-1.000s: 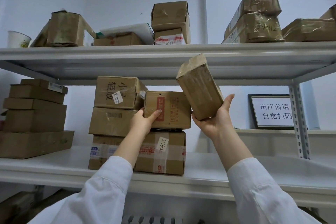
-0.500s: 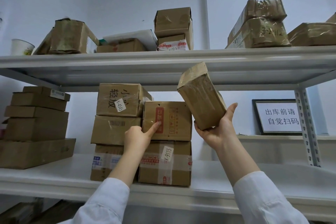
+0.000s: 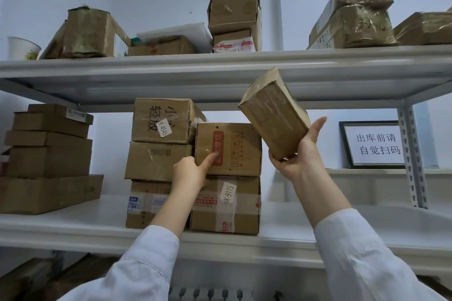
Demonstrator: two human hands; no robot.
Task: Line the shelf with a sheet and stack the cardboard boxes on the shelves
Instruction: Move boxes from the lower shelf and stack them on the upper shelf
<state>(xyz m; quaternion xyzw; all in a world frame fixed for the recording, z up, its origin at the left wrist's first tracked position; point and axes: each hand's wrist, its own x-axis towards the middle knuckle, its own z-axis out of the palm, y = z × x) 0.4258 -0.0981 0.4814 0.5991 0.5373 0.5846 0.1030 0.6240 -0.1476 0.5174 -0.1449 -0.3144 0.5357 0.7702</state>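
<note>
holding: our right hand (image 3: 297,156) grips a tape-wrapped box (image 3: 274,115) by its lower end, thumb up the right side, fingers curled round beneath. the box is tilted, top leaning left, in the air just right of the stack and clear of it, its top corner in front of the upper shelf (image 3: 220,61) edge.
left hand: our left hand (image 3: 190,173) is up against the red-label box (image 3: 234,151). one digit lies straight across the front face, tip on the red label; the rest are curled at the box's left edge. we cannot tell whether they hook round that edge.
stack: the red-label box sits on the k-9115 box (image 3: 227,205). touching on the left, the k-4545 box (image 3: 161,120) tops a plain box (image 3: 156,161), which sits on a taped box (image 3: 144,203) partly hidden by our forearm.
middle shelf: the white middle shelf (image 3: 73,225) carries the stack at centre and, well apart to the left, a pile of flat boxes (image 3: 49,149).
upper shelf load: a paper cup (image 3: 23,47) at far left, then crumpled and taped cartons along the rest of the shelf.
background: a framed sign (image 3: 374,144) stands on a ledge at right, behind the shelf upright.
sleeves: white, both arms — reaching up from below.
</note>
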